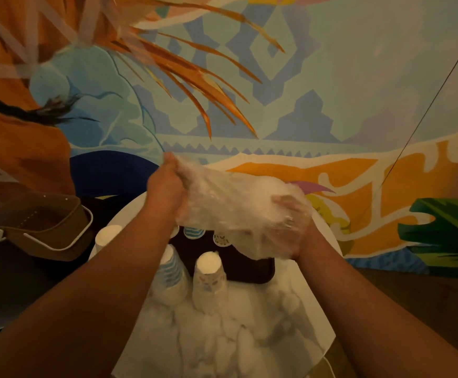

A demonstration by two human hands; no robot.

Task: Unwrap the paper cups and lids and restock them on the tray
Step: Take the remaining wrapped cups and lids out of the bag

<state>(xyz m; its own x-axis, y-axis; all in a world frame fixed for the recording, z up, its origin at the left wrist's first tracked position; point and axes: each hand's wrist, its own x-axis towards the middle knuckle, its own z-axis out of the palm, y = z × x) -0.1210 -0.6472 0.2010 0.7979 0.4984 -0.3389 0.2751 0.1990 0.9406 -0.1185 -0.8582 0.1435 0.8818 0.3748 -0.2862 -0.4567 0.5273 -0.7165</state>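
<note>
Left hand (168,184) pinches one end of the plastic wrap (230,203); right hand (290,230), blurred inside it, seemingly grips the other. Cup stacks (208,279) stand below.

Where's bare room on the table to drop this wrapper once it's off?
Bare marble shows on the table nearest you, below the two upside-down cup stacks. The dark tray is crowded along its far edge with cups, and the plastic wrapper hides the rest.
</note>
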